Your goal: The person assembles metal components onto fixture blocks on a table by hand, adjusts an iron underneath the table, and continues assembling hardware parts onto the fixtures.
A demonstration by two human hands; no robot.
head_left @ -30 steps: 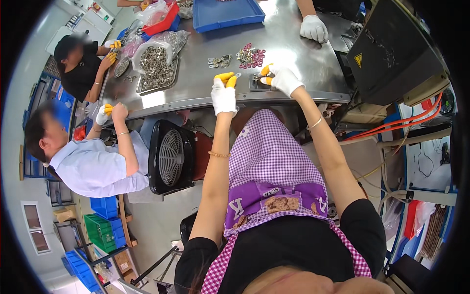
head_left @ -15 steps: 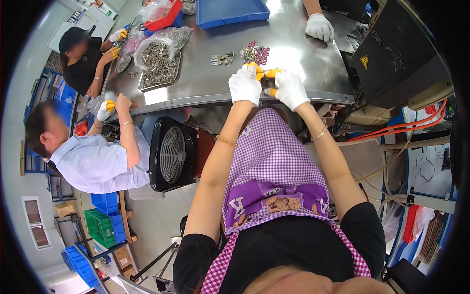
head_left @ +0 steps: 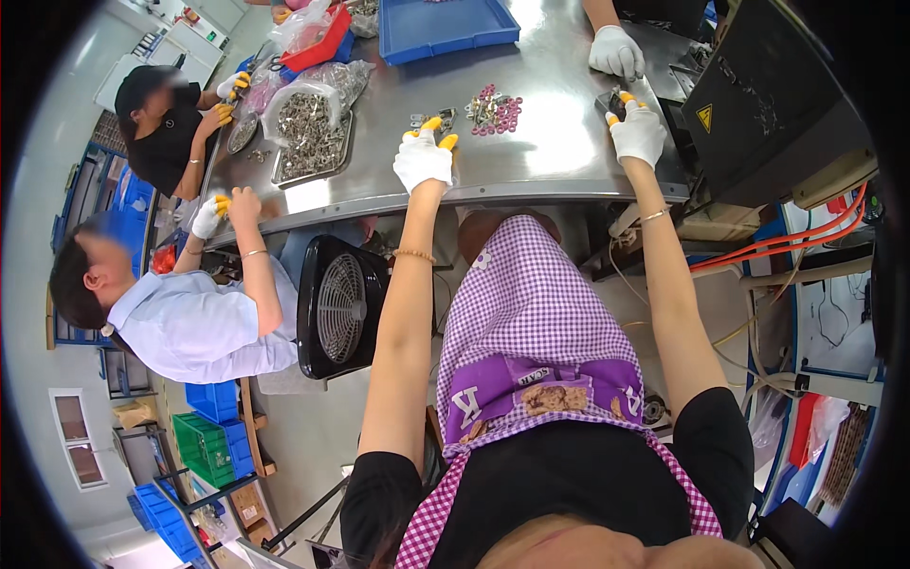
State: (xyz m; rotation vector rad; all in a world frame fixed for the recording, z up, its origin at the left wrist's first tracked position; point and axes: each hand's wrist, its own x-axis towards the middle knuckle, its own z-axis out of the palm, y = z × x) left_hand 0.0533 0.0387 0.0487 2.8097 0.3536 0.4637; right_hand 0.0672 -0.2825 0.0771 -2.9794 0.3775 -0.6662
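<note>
A blue tray [head_left: 453, 54] stood at the far side of the metal tabletop [head_left: 550, 161]. Left of center, a metal tray [head_left: 316, 175] held a heap of small metal parts [head_left: 308, 131], with a red bin [head_left: 327, 45] beyond it. A cluster of pink-ringed parts [head_left: 495, 114] lay between the two hands, toward the far side. A dark machine housing [head_left: 773, 109] bounded the right side; a co-worker's gloved hand [head_left: 617, 52] rested just beyond the right hand [head_left: 638, 131].

The left hand [head_left: 424, 161] was part-open, thumb and forefinger apart, at the loose metal pieces [head_left: 446, 120] left of the cluster; a held piece could not be distinguished. The right hand, fingers bent, touched a dark block [head_left: 605, 102] near the tabletop's right end; its closure could not be determined.
</note>
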